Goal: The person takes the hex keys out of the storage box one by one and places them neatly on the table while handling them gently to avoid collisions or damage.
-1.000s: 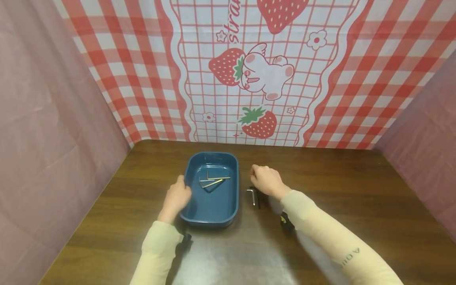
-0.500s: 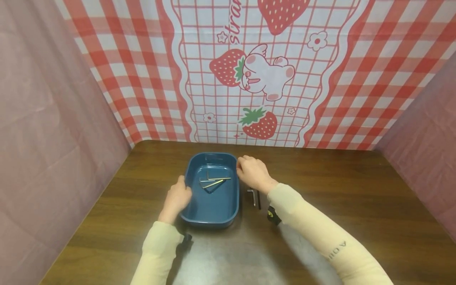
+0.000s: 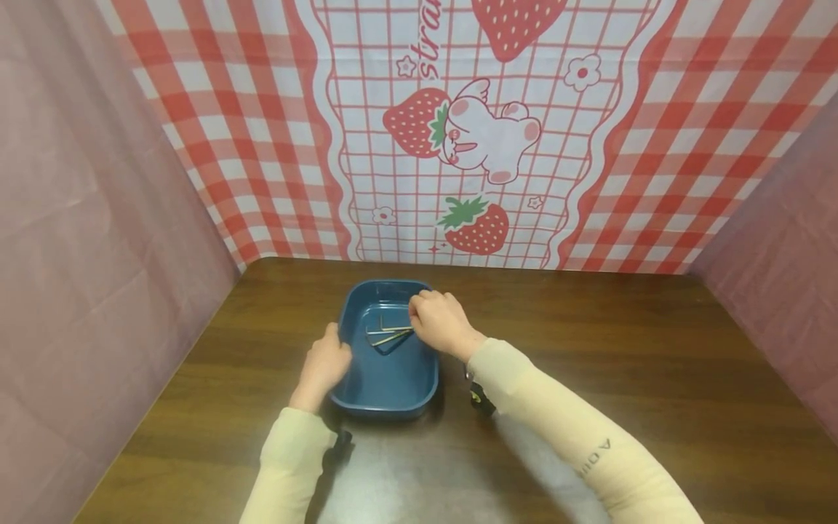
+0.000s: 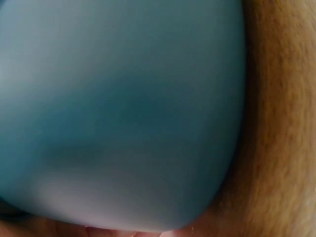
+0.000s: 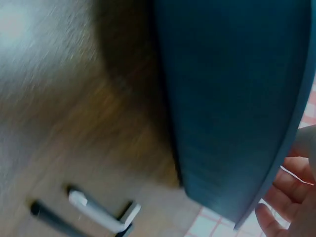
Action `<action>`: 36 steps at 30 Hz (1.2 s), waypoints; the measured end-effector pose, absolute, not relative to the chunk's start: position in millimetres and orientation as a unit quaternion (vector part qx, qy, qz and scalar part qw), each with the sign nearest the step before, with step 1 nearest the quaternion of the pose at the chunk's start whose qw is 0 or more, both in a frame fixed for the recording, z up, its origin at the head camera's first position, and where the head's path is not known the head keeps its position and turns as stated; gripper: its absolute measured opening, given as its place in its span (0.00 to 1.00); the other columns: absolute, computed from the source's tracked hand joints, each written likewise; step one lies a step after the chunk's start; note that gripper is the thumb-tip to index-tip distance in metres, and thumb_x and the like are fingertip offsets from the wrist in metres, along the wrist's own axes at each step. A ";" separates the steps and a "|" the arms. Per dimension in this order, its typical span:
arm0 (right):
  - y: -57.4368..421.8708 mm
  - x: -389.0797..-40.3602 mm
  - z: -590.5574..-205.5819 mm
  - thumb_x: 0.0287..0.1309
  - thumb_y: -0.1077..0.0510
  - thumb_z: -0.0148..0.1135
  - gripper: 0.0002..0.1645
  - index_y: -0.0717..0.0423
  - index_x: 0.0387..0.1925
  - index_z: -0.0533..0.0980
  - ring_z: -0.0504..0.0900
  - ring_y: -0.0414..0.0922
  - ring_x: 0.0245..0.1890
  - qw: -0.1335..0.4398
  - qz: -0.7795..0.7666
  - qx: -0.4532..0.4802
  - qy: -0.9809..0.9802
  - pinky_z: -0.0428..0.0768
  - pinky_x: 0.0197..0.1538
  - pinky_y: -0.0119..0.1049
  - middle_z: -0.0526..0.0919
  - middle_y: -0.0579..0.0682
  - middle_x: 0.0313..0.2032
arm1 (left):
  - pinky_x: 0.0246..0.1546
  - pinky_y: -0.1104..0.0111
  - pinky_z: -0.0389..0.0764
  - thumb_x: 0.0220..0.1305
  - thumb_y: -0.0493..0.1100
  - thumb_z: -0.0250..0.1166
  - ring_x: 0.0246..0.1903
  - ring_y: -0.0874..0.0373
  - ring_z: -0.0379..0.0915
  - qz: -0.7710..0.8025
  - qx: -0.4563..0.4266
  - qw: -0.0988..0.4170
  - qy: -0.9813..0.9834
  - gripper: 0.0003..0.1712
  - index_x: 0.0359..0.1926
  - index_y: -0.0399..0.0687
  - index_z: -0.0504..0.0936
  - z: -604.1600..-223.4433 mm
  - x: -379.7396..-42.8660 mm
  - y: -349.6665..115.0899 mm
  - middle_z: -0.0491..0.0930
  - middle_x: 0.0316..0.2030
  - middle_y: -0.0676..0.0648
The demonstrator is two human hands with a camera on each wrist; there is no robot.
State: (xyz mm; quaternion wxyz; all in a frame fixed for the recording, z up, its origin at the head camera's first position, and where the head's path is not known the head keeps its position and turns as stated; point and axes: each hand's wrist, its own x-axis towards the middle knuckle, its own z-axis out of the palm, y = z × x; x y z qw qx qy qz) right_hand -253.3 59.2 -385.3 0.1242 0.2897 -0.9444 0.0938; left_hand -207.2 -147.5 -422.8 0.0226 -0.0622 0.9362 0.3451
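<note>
Left hand grips a rectangular blue tray holding L-shaped metal keys; right hand, grasp hidden. Right-wrist view, lower left: silver key, black rod remain outside.

The right hand is partly hiding the tray; the right wrist view is cropping a black rod.

Place: enclosed, booth-like; whether home, workshop or lab cannot be told. Evidence: brown wood-grain table below the fingers; strawberry-print checked cloth upright beyond them, at the table's far edge; one pink drape well left of them, a second drape well right.
</note>
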 end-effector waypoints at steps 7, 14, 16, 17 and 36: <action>39.5 -244.1 -393.0 0.52 0.58 0.55 0.08 0.52 0.33 0.79 0.78 0.44 0.34 0.088 0.059 0.304 -0.947 0.72 0.37 0.39 0.81 0.46 0.32 | 0.33 0.50 0.75 0.62 0.40 0.44 0.39 0.36 0.76 0.345 -0.061 0.022 0.936 0.25 0.59 0.35 0.60 -423.3 -207.4 -147.1 0.74 0.46 0.28; 28.1 -235.4 -404.2 0.52 0.54 0.57 0.12 0.47 0.38 0.81 0.77 0.45 0.35 0.063 0.008 0.336 -0.940 0.72 0.37 0.40 0.81 0.46 0.34 | 0.35 0.50 0.75 0.62 0.40 0.45 0.40 0.36 0.75 0.345 -0.063 0.024 0.936 0.26 0.60 0.34 0.59 -424.1 -207.0 -146.9 0.74 0.47 0.27; 26.1 -233.8 -406.5 0.51 0.54 0.58 0.11 0.46 0.38 0.82 0.77 0.45 0.35 0.061 0.005 0.338 -0.939 0.71 0.36 0.39 0.80 0.45 0.34 | 0.33 0.51 0.75 0.61 0.40 0.45 0.38 0.37 0.76 0.346 -0.062 0.024 0.936 0.26 0.60 0.34 0.59 -424.2 -207.1 -146.7 0.75 0.46 0.28; 25.4 -233.1 -407.6 0.51 0.53 0.58 0.11 0.46 0.37 0.82 0.76 0.45 0.35 0.061 0.003 0.339 -0.939 0.71 0.36 0.39 0.80 0.45 0.34 | 0.31 0.52 0.75 0.61 0.40 0.45 0.37 0.38 0.76 0.347 -0.061 0.023 0.936 0.26 0.60 0.34 0.60 -424.1 -207.2 -146.6 0.75 0.45 0.28; 21.9 -230.1 -415.8 0.50 0.50 0.61 0.07 0.45 0.32 0.80 0.75 0.44 0.36 0.061 -0.045 0.368 -0.927 0.69 0.38 0.37 0.78 0.45 0.34 | 0.33 0.51 0.75 0.61 0.40 0.45 0.39 0.36 0.76 0.345 -0.061 0.022 0.936 0.26 0.60 0.34 0.60 -421.3 -206.8 -147.5 0.75 0.46 0.27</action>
